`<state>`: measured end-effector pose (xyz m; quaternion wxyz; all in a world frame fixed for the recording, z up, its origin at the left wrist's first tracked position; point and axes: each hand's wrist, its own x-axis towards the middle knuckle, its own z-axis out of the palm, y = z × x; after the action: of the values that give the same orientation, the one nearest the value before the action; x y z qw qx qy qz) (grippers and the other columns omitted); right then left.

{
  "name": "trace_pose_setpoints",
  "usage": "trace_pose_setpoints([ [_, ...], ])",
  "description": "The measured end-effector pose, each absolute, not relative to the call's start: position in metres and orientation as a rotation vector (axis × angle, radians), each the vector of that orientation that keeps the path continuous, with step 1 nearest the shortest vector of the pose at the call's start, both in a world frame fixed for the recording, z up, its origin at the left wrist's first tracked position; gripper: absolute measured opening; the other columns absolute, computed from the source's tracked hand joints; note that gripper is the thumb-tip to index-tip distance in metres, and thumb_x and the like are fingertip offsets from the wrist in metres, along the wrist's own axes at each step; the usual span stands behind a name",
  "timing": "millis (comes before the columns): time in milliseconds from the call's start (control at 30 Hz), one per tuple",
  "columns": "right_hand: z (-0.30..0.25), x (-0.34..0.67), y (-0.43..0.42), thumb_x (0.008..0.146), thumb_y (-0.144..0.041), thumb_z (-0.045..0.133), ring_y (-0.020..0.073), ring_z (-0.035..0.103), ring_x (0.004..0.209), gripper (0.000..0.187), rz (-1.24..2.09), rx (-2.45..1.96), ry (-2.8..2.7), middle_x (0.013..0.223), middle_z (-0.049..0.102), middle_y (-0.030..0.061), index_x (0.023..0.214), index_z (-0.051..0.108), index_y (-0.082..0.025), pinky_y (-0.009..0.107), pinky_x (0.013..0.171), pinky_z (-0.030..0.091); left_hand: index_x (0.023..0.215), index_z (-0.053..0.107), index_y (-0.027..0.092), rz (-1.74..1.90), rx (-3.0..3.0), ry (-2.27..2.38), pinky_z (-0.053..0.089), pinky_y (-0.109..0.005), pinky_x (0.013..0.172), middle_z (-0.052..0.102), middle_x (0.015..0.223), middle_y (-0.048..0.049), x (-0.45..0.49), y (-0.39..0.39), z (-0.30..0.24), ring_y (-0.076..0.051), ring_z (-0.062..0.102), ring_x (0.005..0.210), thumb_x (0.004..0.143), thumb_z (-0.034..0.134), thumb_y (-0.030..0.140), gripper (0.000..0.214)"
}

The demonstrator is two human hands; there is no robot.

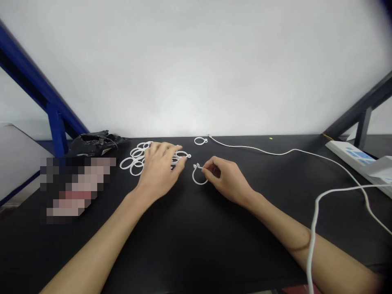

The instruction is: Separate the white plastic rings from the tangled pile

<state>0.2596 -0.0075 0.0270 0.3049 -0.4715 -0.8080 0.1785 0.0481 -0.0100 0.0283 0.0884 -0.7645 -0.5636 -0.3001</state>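
Observation:
My right hand point(228, 177) has its thumb and fingers pinched on the right side of a white curtain ring point(193, 179). Small loops show at the top of that ring, and the fingertips cover part of its rim. To the left, my left hand point(159, 165) lies palm down with fingers stretched out over a pile of similar white curtain rings point(131, 166). Several rings poke out on both sides of this hand; those beneath it are hidden. Farther back, a single curtain ring point(206, 141) lies apart on the black table point(190, 241).
A white cable point(260, 148) runs across the table's right side and loops over my right forearm. At right is a white box with blue panels point(357, 157). A crumpled black plastic bag point(93, 143) and a pixelated patch point(78, 190) are at left. Behind stands a white wall point(196, 65).

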Motion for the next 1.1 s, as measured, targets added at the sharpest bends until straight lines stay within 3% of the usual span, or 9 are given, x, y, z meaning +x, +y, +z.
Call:
trace_pose_setpoints([
  [133, 0.029, 0.256, -0.012, 0.086, -0.027, 0.060, 0.0112, 0.055, 0.057, 0.009, 0.450, -1.252, -1.984, 0.068, 0.065, -0.0019, 0.079, 0.058, -0.021, 0.024, 0.056, 0.042, 0.103, 0.065, 0.020, -0.986, -2.465, -1.518, 0.041, -0.044, 0.089, 0.071, 0.092, -0.0042, 0.072, -0.024, 0.029, -0.024, 0.055, 0.094, 0.096, 0.049, 0.039, 0.025],
  [300, 0.031, 0.255, -0.015, 0.087, -0.032, 0.059, 0.0113, 0.054, 0.056, 0.013, 0.495, -1.214, -1.941, 0.067, 0.064, -0.0018, 0.079, 0.056, -0.022, 0.024, 0.055, 0.043, 0.094, 0.065, 0.019, -1.047, -2.478, -1.489, 0.043, -0.039, 0.080, 0.072, 0.087, -0.0030, 0.078, -0.028, 0.026, -0.021, 0.054, 0.084, 0.098, 0.045, 0.027, 0.022],
  [533, 0.036, 0.255, -0.018, 0.090, -0.037, 0.057, 0.0119, 0.057, 0.062, 0.018, 0.603, -1.168, -1.949, 0.072, 0.066, -0.0009, 0.083, 0.057, -0.021, 0.024, 0.059, 0.045, 0.076, 0.066, 0.019, -0.964, -2.472, -1.223, 0.040, -0.037, 0.074, 0.067, 0.069, -0.0010, 0.082, -0.033, 0.029, -0.019, 0.051, 0.075, 0.097, 0.049, 0.025, 0.027],
  [767, 0.035, 0.257, -0.013, 0.091, -0.030, 0.057, 0.0110, 0.056, 0.058, 0.016, 0.590, -1.174, -1.928, 0.066, 0.064, -0.0026, 0.078, 0.061, -0.020, 0.023, 0.057, 0.043, 0.093, 0.065, 0.017, -1.039, -2.520, -1.357, 0.044, -0.039, 0.082, 0.067, 0.090, -0.0052, 0.087, -0.035, 0.028, -0.022, 0.054, 0.089, 0.092, 0.056, 0.036, 0.021],
  [933, 0.035, 0.259, -0.012, 0.087, -0.026, 0.064, 0.0126, 0.061, 0.064, 0.011, 0.575, -1.095, -1.910, 0.074, 0.069, -0.0009, 0.077, 0.064, -0.021, 0.024, 0.059, 0.046, 0.116, 0.059, 0.016, -1.090, -2.681, -1.621, 0.044, -0.044, 0.092, 0.066, 0.108, -0.0073, 0.083, -0.035, 0.031, -0.026, 0.053, 0.104, 0.088, 0.059, 0.041, 0.038],
  [1100, 0.035, 0.260, -0.012, 0.088, -0.026, 0.065, 0.0144, 0.065, 0.072, 0.012, 0.484, -0.959, -1.971, 0.079, 0.071, 0.0014, 0.077, 0.062, -0.021, 0.026, 0.065, 0.049, 0.121, 0.061, 0.021, -1.135, -2.874, -1.677, 0.046, -0.039, 0.091, 0.068, 0.104, -0.0023, 0.078, -0.034, 0.037, -0.022, 0.056, 0.100, 0.087, 0.061, 0.042, 0.039],
])
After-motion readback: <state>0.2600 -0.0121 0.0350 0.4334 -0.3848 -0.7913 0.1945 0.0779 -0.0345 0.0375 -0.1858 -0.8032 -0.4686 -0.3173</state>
